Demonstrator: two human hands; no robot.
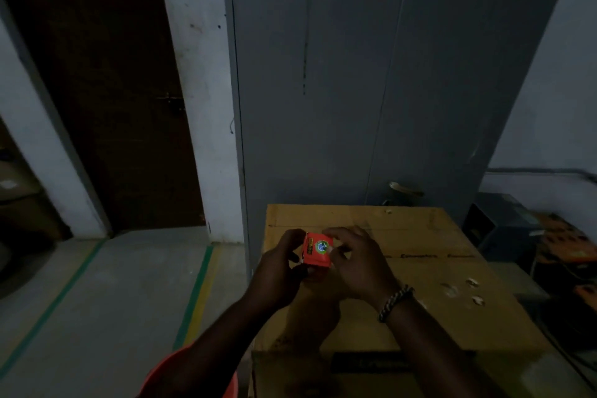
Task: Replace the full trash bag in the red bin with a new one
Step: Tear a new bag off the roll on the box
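Note:
A small red packet (318,250) with a round green and blue emblem is held above a large cardboard box (420,275). My left hand (281,271) grips the packet's left side. On the packet's right edge, the fingers of my right hand (358,258) pinch something pale. A beaded band circles my right wrist. The red bin and the full trash bag are not in view. The room is dim.
A tall grey metal cabinet (371,74) stands right behind the box. A brown door (106,90) with a "RESTRICTED IT AREA" sign is at the left. Green and yellow floor tape (197,287) runs along the grey floor. Dark equipment and orange items (562,245) sit at the right.

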